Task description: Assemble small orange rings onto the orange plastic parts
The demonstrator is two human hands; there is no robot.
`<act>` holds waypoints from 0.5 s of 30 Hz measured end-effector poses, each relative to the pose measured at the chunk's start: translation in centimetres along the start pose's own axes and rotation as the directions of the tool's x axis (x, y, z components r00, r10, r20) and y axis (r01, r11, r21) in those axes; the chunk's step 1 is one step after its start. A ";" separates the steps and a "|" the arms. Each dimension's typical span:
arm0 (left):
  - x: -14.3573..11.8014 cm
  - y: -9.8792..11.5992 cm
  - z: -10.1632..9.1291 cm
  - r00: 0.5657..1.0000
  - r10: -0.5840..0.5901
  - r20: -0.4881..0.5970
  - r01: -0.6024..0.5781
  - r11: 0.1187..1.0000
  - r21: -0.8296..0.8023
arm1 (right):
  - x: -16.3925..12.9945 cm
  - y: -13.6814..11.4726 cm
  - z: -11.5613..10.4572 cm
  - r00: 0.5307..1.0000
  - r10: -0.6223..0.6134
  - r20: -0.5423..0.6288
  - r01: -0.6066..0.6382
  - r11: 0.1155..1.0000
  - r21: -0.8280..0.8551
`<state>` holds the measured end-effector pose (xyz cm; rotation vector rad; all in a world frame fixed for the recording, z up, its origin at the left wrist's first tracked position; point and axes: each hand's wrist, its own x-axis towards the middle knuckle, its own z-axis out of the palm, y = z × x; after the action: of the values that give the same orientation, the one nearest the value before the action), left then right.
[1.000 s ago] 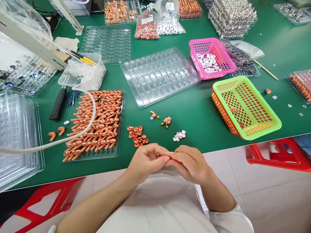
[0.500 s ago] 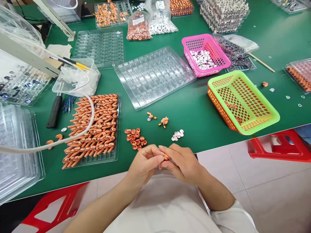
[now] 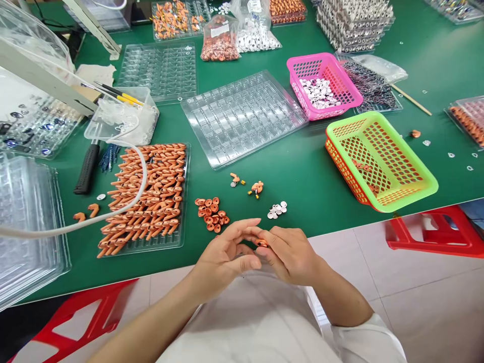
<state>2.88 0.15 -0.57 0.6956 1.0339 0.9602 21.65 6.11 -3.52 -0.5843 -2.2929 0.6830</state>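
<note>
In front of my body, at the table's near edge, my right hand [image 3: 293,254] pinches a small orange earbud shell [image 3: 261,243] between thumb and fingers. My left hand [image 3: 227,257] is open beside it, thumb and fingers apart, with its fingertips close to the shell. Just beyond my hands lie a cluster of orange cup-shaped caps [image 3: 212,214] and a small pile of white discs [image 3: 277,209]. Farther up are two orange earbud pieces with yellow tips, one [image 3: 235,179] to the left and one [image 3: 257,188] to the right.
A clear tray full of orange stemmed shells [image 3: 151,196] lies to the left, crossed by a white cable [image 3: 141,181]. Clear moulded trays [image 3: 242,116] rest mid-table. Stacked green and orange baskets [image 3: 408,151] and a pink basket [image 3: 351,93] stand to the right.
My left thumb and fingers have spread away from the shell, which they were pinching together with my right hand. My right hand keeps its hold. The view has shifted slightly.
</note>
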 end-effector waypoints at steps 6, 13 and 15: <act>-0.1 0.0 0.9 0.989 0.147 -0.006 -0.142 0.962 0.233 | 0.2 -0.4 0.3 0.995 -0.099 -0.013 0.098 0.995 -0.034; -0.1 0.0 0.9 0.981 0.189 -0.048 -0.166 0.937 0.309 | 0.4 -0.6 0.2 0.991 -0.133 -0.032 0.133 0.991 -0.008; -0.1 0.0 0.9 0.979 0.198 -0.052 -0.173 0.935 0.310 | 0.3 -0.6 0.3 0.990 -0.132 -0.040 0.133 0.991 0.010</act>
<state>3.72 0.00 -0.18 1.0309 1.2198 1.0090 21.06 5.76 -3.24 -0.4310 -2.2659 0.6158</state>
